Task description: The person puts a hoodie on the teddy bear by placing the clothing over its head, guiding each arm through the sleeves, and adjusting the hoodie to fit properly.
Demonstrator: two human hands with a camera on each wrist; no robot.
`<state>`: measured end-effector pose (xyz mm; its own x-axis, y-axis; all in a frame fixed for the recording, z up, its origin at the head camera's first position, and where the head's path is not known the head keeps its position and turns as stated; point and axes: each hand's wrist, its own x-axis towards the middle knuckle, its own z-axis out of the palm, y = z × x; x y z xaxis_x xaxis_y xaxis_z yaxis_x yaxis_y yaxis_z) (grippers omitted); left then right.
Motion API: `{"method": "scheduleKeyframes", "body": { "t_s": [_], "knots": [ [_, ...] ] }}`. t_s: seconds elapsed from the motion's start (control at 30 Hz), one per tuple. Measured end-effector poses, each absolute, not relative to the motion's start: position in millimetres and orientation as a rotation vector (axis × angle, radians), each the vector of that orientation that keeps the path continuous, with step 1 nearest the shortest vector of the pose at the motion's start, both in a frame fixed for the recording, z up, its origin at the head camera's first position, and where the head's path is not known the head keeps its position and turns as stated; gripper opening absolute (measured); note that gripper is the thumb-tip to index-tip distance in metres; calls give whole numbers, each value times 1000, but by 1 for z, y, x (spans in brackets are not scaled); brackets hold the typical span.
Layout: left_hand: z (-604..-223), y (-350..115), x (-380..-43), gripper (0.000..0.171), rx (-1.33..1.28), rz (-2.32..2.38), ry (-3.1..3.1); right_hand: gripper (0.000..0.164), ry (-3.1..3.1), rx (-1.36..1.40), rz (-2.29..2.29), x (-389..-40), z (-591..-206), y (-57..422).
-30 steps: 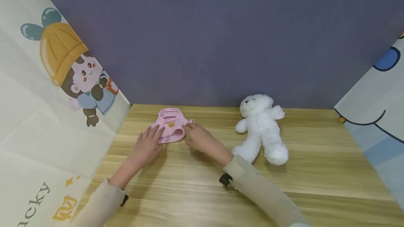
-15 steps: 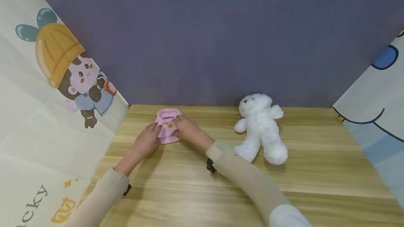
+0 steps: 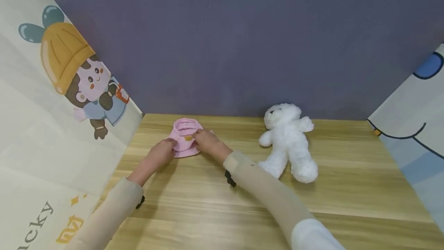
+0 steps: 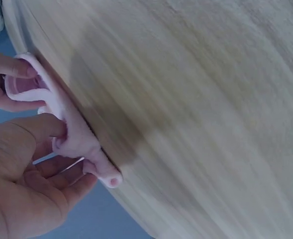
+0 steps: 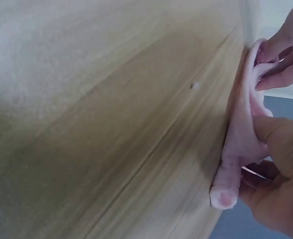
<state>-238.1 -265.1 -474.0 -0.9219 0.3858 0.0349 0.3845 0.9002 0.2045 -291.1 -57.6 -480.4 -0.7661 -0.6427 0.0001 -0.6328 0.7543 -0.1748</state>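
A small pink doll's top (image 3: 182, 142) with a little yellow-brown bear patch lies on the wooden table, its round opening toward the back. My left hand (image 3: 160, 155) pinches its left side. On the other side, my right hand (image 3: 209, 142) grips the right part near the patch. In the left wrist view, the thumb presses into a fold of the pink top (image 4: 76, 127) with the fingers behind it. The right wrist view shows the thumb likewise on the pink cloth (image 5: 238, 142), the fingers partly hidden. A white plush bear (image 3: 288, 142) lies face up to the right.
The wooden table (image 3: 347, 188) meets a dark blue-grey panel (image 3: 243, 49) at the back. A cartoon-printed white panel (image 3: 31, 126) stands at the left, another printed panel (image 3: 409, 138) at the right. My right sleeve (image 3: 270, 192) passes just before the bear's leg.
My right hand has moved left from the top's right edge onto its front and now grips it. The left hand's spread fingers have closed on the left side. The bear stays put.
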Motion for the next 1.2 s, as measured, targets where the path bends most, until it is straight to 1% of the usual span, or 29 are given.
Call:
{"method": "scheduleKeyframes", "body": {
  "t_s": [0.17,0.23,0.4,0.53,0.73,0.87,1.0,1.2],
  "knots": [
    [-475,-265,-240,27,599,327,3076,25,2848,-1087,-345,-297,-484,-53],
    [-478,-267,-244,29,574,355,3088,24,2817,-1111,-370,-300,-485,-51],
    [-480,-272,-253,26,542,397,3080,28,2731,-1199,-380,-305,-481,-44],
    [-478,-271,-251,24,565,353,3074,28,2699,-1232,-371,-303,-480,-40],
    [-478,-266,-251,24,563,308,3069,27,2692,-1163,-402,-304,-483,-37],
    [-478,-267,-250,25,530,296,3088,30,2646,-1011,-612,-305,-483,-37],
    [-480,-270,-249,26,511,308,3097,29,2649,-1031,-628,-306,-483,-36],
    [-477,-272,-250,26,555,311,3119,31,2616,-945,-764,-310,-478,-31]
  ]
}}
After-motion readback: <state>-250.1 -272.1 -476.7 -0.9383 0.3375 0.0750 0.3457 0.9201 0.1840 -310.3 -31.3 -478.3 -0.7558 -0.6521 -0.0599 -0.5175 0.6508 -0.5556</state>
